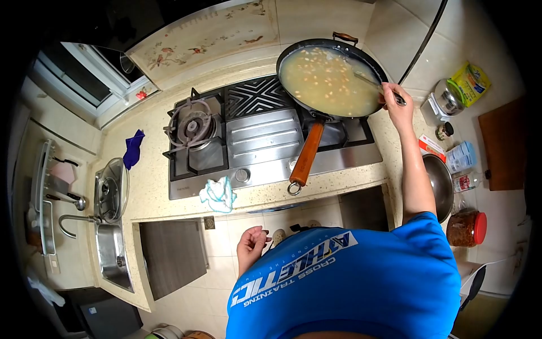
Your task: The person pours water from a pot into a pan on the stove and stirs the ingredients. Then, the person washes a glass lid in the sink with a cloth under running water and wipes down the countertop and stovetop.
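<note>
A wok point(319, 148) with an orange wooden handle sits on the right burner of the stove. Cloudy yellowish soup point(322, 79) with many small pale brown pieces fills it. My right hand point(397, 101) is closed on the handle of a metal utensil point(367, 81), whose far end dips into the soup at the right side. My left hand point(253, 243) hangs low in front of my body, below the counter edge, with its fingers curled; no object shows in it. Nearest to it on the counter is a white and teal cloth point(218, 195).
The left burner point(195, 125) carries a round pot stand. A purple cloth point(133, 149) lies near the sink point(112, 257), which has a glass lid point(114, 189) at its back. At right stand a metal bowl point(438, 183), a red-lidded jar point(466, 228) and a yellow-green packet point(470, 83).
</note>
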Motion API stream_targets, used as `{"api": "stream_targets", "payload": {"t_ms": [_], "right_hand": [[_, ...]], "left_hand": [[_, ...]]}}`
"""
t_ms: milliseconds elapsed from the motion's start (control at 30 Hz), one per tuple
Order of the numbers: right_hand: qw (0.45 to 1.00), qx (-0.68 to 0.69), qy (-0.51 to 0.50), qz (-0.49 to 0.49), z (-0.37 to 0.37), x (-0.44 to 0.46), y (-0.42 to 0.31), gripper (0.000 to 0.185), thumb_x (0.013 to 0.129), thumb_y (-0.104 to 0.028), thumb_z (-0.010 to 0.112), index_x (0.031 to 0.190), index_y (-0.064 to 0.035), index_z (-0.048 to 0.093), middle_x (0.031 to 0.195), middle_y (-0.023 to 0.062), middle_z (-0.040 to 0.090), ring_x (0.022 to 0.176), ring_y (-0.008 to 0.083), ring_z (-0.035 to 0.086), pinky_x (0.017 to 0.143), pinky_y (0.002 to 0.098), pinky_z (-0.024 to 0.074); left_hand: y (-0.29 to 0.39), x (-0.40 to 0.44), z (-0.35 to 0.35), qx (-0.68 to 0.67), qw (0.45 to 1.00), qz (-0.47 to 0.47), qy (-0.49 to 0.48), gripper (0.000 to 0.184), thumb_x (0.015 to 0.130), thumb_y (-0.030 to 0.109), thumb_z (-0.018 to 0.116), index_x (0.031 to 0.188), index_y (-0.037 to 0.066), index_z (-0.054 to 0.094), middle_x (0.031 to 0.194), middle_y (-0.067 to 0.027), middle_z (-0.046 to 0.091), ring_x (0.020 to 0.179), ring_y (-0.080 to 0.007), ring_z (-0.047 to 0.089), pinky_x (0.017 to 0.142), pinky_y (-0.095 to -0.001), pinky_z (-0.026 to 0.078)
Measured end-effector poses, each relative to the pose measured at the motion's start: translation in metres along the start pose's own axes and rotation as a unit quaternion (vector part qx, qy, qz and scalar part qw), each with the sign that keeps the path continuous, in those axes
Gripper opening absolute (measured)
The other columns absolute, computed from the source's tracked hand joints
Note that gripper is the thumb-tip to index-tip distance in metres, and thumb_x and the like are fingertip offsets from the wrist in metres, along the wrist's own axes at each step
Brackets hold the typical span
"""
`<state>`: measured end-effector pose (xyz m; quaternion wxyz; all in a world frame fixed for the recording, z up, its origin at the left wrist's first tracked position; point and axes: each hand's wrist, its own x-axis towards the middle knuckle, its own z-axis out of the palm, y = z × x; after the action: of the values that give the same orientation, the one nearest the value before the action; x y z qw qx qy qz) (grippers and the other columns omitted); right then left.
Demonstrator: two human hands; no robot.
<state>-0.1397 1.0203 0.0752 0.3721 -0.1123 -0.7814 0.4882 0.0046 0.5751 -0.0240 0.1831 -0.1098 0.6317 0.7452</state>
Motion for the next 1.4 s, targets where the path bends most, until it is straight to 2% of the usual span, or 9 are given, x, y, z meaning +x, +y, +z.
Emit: {"api": "stream_targets", "payload": {"t_ms": [167, 233, 600, 933, 1067, 1200, 1267, 1333, 1400], "right_hand": [[0.997, 0.036, -0.038, 0.062, 0.004, -0.001, -0.009, 0.028, 0.087, -0.027, 0.055, 0.093, -0.0004, 0.061, 0.071, 0.0059, 0.063, 0.061, 0.0095, 0.06, 0.05, 0.0204, 0.0453], [0.993, 0.059, -0.055, 0.081, 0.002, -0.004, -0.016, 0.028, 0.087, -0.027, 0.054, 0.093, -0.0008, 0.061, 0.072, 0.0068, 0.064, 0.061, 0.01, 0.061, 0.05, 0.0204, 0.0459], [0.954, 0.152, -0.087, 0.243, -0.016, -0.011, -0.035, 0.032, 0.089, -0.028, 0.048, 0.099, 0.0003, 0.058, 0.074, 0.0127, 0.065, 0.058, 0.0126, 0.062, 0.049, 0.0194, 0.0467], [0.929, 0.237, -0.086, 0.272, -0.037, -0.013, -0.03, 0.035, 0.089, -0.029, 0.048, 0.1, 0.0031, 0.057, 0.076, 0.0163, 0.065, 0.059, 0.0146, 0.064, 0.047, 0.0178, 0.0467], [0.953, 0.223, -0.073, 0.189, -0.048, -0.015, -0.041, 0.034, 0.089, -0.027, 0.047, 0.1, 0.0036, 0.058, 0.077, 0.0162, 0.065, 0.06, 0.0145, 0.063, 0.048, 0.0179, 0.0463], [0.984, 0.171, -0.024, 0.051, -0.058, -0.017, -0.052, 0.035, 0.09, -0.028, 0.048, 0.099, 0.0037, 0.058, 0.078, 0.0143, 0.065, 0.064, 0.0138, 0.063, 0.052, 0.0192, 0.0462], [0.986, 0.163, -0.02, 0.031, -0.061, -0.016, -0.056, 0.032, 0.09, -0.026, 0.05, 0.099, 0.0031, 0.059, 0.079, 0.0121, 0.065, 0.067, 0.0131, 0.063, 0.055, 0.02, 0.0458], [0.991, 0.099, 0.001, -0.088, -0.061, -0.013, -0.053, 0.025, 0.089, -0.02, 0.052, 0.1, 0.0012, 0.061, 0.08, 0.0099, 0.065, 0.068, 0.0121, 0.062, 0.055, 0.0191, 0.0452], [0.993, 0.063, 0.008, -0.095, -0.061, -0.012, -0.047, 0.019, 0.086, -0.014, 0.056, 0.099, -0.0012, 0.062, 0.081, 0.0081, 0.065, 0.07, 0.0128, 0.061, 0.058, 0.0218, 0.046]], "left_hand": [[-0.004, 0.001, 0.0, 0.035, 0.999, 0.017, -0.014, 0.026, 0.088, 0.017, 0.055, 0.108, 0.002, 0.051, 0.093, -0.0085, 0.062, 0.08, -0.015, 0.061, 0.069, -0.0244, 0.046], [-0.003, 0.001, 0.003, 0.005, 1.0, 0.009, -0.003, 0.022, 0.086, 0.009, 0.056, 0.106, 0.001, 0.052, 0.089, -0.0062, 0.063, 0.078, -0.0117, 0.061, 0.067, -0.0204, 0.045], [-0.003, 0.002, 0.017, 0.013, 1.0, 0.002, 0.002, 0.023, 0.086, 0.009, 0.057, 0.107, 0.001, 0.052, 0.09, -0.0061, 0.063, 0.078, -0.0116, 0.061, 0.067, -0.0204, 0.045], [-0.007, 0.0, 0.029, 0.011, 1.0, 0.009, 0.003, 0.021, 0.086, 0.009, 0.058, 0.105, 0.002, 0.052, 0.089, -0.0056, 0.063, 0.077, -0.0105, 0.061, 0.067, -0.02, 0.045], [-0.011, 0.002, 0.034, 0.051, 0.998, 0.024, -0.014, 0.023, 0.089, 0.015, 0.054, 0.108, 0.003, 0.052, 0.092, -0.0082, 0.063, 0.08, -0.0158, 0.062, 0.07, -0.0254, 0.047], [-0.01, 0.003, 0.044, 0.039, 0.999, 0.019, -0.01, 0.021, 0.087, 0.012, 0.056, 0.106, 0.003, 0.053, 0.09, -0.0064, 0.063, 0.078, -0.0129, 0.061, 0.068, -0.0225, 0.046], [-0.009, 0.003, 0.049, 0.022, 1.0, 0.014, -0.005, 0.019, 0.086, 0.009, 0.057, 0.104, 0.003, 0.054, 0.088, -0.0048, 0.063, 0.076, -0.0102, 0.061, 0.067, -0.0201, 0.045], [-0.008, 0.002, 0.053, 0.022, 1.0, 0.005, -0.004, 0.02, 0.086, 0.009, 0.057, 0.104, 0.003, 0.054, 0.088, -0.0047, 0.063, 0.076, -0.0101, 0.061, 0.066, -0.02, 0.045], [-0.009, 0.002, 0.057, 0.022, 1.0, 0.003, -0.004, 0.02, 0.086, 0.009, 0.058, 0.104, 0.003, 0.054, 0.088, -0.0046, 0.063, 0.076, -0.01, 0.06, 0.066, -0.0199, 0.044]]}}
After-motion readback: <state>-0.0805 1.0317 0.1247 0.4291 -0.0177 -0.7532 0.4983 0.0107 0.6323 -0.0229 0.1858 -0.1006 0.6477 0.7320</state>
